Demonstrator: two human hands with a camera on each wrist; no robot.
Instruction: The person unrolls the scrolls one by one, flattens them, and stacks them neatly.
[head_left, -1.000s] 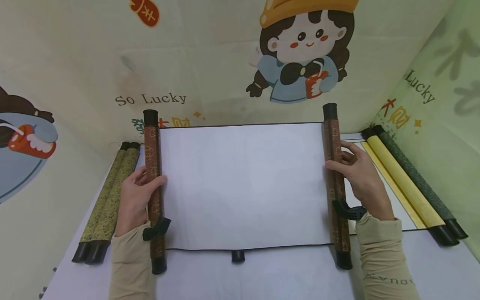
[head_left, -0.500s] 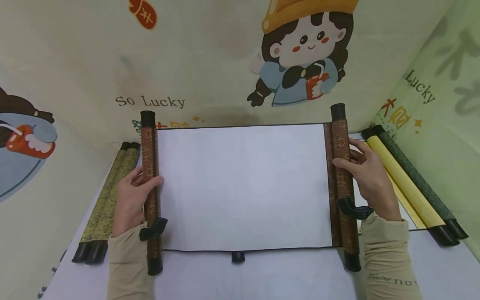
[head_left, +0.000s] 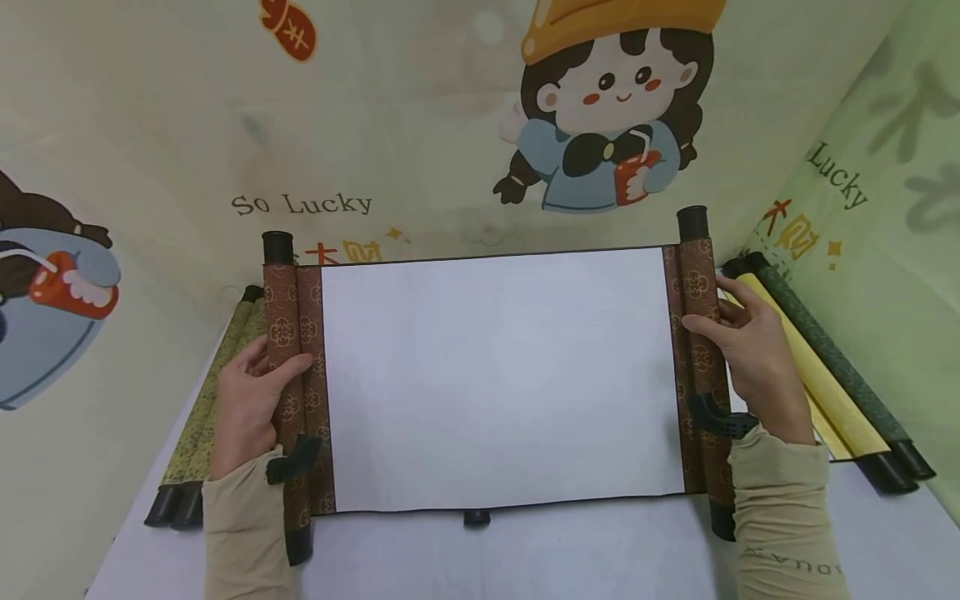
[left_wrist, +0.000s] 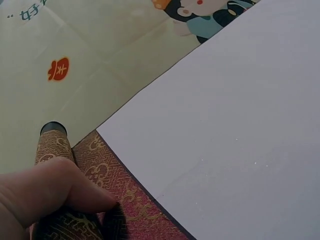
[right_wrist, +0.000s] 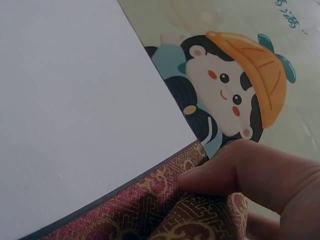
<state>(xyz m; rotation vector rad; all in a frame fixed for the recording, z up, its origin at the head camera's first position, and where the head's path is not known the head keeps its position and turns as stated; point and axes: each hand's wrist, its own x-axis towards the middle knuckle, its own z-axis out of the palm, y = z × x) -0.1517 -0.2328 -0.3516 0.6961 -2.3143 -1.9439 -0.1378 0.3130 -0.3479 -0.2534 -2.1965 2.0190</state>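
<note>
A scroll with a blank white sheet (head_left: 495, 375) and brown patterned ends is spread between both hands. My left hand (head_left: 251, 400) grips its left roller (head_left: 282, 325), thumb over the front and fingers behind. At the other end my right hand (head_left: 761, 358) grips the right roller (head_left: 699, 283) the same way. A strip of brown brocade (left_wrist: 145, 215) shows beside the thumb in the left wrist view. In the right wrist view the thumb (right_wrist: 215, 172) presses on the brocade next to the sheet's corner. Black caps finish both rollers.
Two olive patterned rollers (head_left: 213, 400) lie at the left, partly behind the left hand. To the right lie a yellow roller (head_left: 825, 375) and a dark green roller (head_left: 840, 358). A black cap (head_left: 477, 518) pokes out under the sheet's lower edge. A printed cloth (head_left: 420, 108) hangs behind the table.
Both hands have drawn apart, the left one leftward and the right one rightward. The white sheet is spread wider, and brown brocade strips now show beside both rollers.
</note>
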